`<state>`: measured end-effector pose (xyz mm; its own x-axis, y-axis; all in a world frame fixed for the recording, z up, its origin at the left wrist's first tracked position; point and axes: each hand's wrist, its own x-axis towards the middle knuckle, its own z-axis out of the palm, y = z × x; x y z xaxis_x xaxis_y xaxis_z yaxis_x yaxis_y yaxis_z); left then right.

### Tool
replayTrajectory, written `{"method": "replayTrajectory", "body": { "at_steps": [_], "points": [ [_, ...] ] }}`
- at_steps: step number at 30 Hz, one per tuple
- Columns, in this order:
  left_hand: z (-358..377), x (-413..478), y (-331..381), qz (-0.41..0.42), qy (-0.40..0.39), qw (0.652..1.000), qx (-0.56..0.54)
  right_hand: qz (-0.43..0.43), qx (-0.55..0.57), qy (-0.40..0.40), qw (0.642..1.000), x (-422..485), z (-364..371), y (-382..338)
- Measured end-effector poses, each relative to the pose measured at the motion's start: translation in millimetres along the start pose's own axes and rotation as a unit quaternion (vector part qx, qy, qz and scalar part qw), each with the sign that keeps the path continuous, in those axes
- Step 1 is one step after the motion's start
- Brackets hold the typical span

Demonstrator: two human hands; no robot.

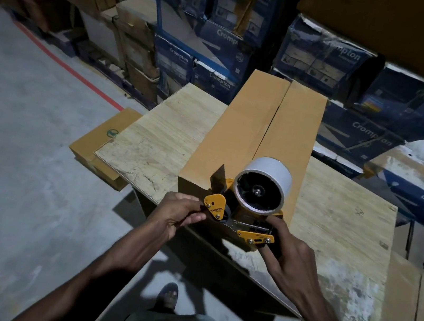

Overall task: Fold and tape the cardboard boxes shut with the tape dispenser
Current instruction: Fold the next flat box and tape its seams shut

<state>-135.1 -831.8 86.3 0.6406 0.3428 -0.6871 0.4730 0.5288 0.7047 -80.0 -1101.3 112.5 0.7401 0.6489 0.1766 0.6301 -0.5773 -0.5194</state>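
A long brown cardboard box (252, 128) lies on the wooden table (159, 138), its two top flaps folded down and meeting along a bare centre seam. At the box's near end I hold a yellow tape dispenser (247, 207) with a white tape roll on it. My right hand (286, 244) grips the dispenser's handle from below and behind. My left hand (180, 213) pinches the dispenser's front end by the yellow plate. The near end face of the box is partly hidden behind the dispenser and my hands.
Stacks of blue printed cartons (332, 60) and brown boxes (132, 45) fill the space behind the table. A flat brown carton (97, 142) pokes out under the table's left side. Grey floor with a red line (67, 68) lies to the left. More cardboard (416, 303) sits at the right.
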Motion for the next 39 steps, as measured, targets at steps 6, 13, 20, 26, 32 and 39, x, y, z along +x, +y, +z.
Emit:
{"method": "replayTrajectory", "body": {
  "at_steps": [6,13,20,26,32,39],
  "points": [
    [-20.0,12.8,20.7,0.057,0.015,0.996,0.072,-0.045,-0.072,-0.002,0.996,23.2,-4.1,5.9],
    [-57.2,27.5,60.8,0.130,0.023,0.988,0.083,-0.054,-0.099,0.011,0.994,35.6,-32.4,43.8],
    [-62.1,43.4,57.0,0.127,0.037,0.987,0.094,-0.097,-0.107,0.021,0.989,47.5,-20.9,44.2],
    [-67.3,52.0,56.8,0.140,0.060,0.983,0.098,-0.113,-0.125,0.029,0.985,54.3,-8.3,42.7],
    [-74.4,59.4,52.2,0.140,0.057,0.984,0.097,-0.132,-0.141,0.028,0.981,57.3,-2.8,45.6],
    [-77.4,66.7,51.0,0.140,0.059,0.984,0.092,-0.139,-0.148,0.037,0.978,61.2,3.2,44.0]
  ]
}}
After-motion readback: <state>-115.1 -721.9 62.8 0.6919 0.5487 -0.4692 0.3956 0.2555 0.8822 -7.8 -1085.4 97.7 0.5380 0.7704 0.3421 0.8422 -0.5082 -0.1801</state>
